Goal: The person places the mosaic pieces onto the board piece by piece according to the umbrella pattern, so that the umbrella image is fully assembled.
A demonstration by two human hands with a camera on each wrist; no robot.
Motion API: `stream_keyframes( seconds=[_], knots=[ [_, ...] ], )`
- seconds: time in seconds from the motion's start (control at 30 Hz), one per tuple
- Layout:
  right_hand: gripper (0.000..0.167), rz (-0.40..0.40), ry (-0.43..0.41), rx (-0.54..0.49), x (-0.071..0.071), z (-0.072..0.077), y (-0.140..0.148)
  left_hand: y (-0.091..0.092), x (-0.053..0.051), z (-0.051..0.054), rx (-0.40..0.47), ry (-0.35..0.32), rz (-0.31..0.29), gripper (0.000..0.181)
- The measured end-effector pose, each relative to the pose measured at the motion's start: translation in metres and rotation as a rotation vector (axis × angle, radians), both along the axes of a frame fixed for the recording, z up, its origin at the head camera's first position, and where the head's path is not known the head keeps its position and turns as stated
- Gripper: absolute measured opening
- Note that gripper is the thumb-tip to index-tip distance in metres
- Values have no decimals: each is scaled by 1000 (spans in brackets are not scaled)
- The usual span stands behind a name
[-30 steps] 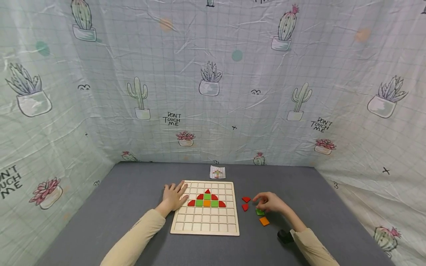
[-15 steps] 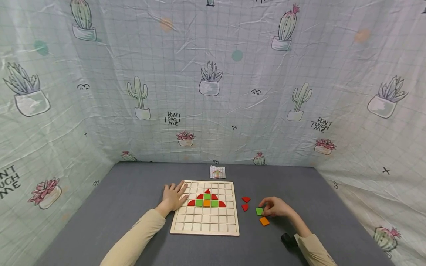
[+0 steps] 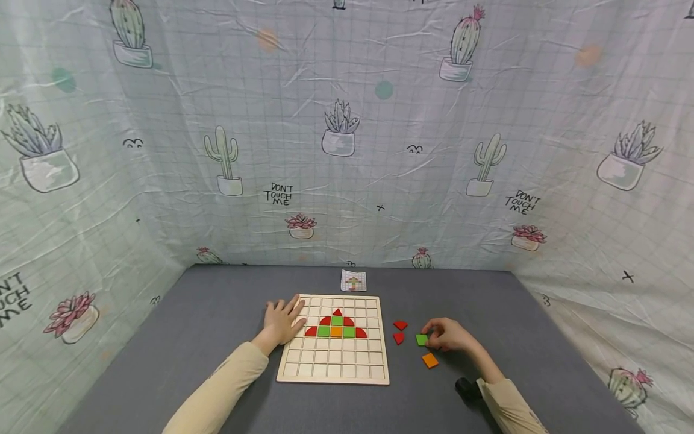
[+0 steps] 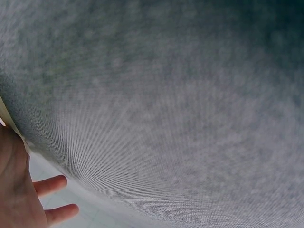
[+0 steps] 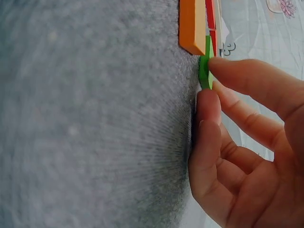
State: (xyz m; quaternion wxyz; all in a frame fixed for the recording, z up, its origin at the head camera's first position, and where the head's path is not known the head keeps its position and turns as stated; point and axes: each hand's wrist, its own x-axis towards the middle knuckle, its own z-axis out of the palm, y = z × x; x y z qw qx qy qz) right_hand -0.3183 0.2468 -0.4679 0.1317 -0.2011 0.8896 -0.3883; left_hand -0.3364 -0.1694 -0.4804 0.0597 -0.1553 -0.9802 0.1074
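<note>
My left hand (image 3: 280, 321) rests with spread fingers on the left edge of a wooden grid board (image 3: 332, 370). Red, green and orange pieces form a stepped shape on the board, with an orange tile (image 3: 336, 331) in its lower row. To the right of the board, my right hand (image 3: 447, 335) pinches the right edge of a green square tile (image 3: 421, 340) at the tabletop. In the right wrist view, fingertips touch the green tile's face and edge. The left wrist view catches only part of the left hand (image 4: 19, 185), and the board is barely visible there.
Two red pointed pieces (image 3: 399, 338) lie between the board and the green tile. A loose orange square tile (image 3: 430, 360) is nearer to me. Behind the board lies a small pattern card (image 3: 353, 281) on the grey table (image 3: 217, 301). A cactus-print curtain (image 3: 347, 181) surrounds the table.
My right hand has drawn back rightward from above the green tile to its right edge. The green tile has shifted slightly away from me. My left hand stays put.
</note>
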Motion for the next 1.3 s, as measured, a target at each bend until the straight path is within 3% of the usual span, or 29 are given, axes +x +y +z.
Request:
stream_keyframes(
  seconds=[0.57, 1.3],
  knots=[
    [26, -21, -16, 15, -2, -1, 4, 1, 1, 3, -8, -8, -1, 53],
    [28, -18, -49, -68, 6, 6, -2, 0, 2, 3, -8, -7, -11, 53]
  ],
)
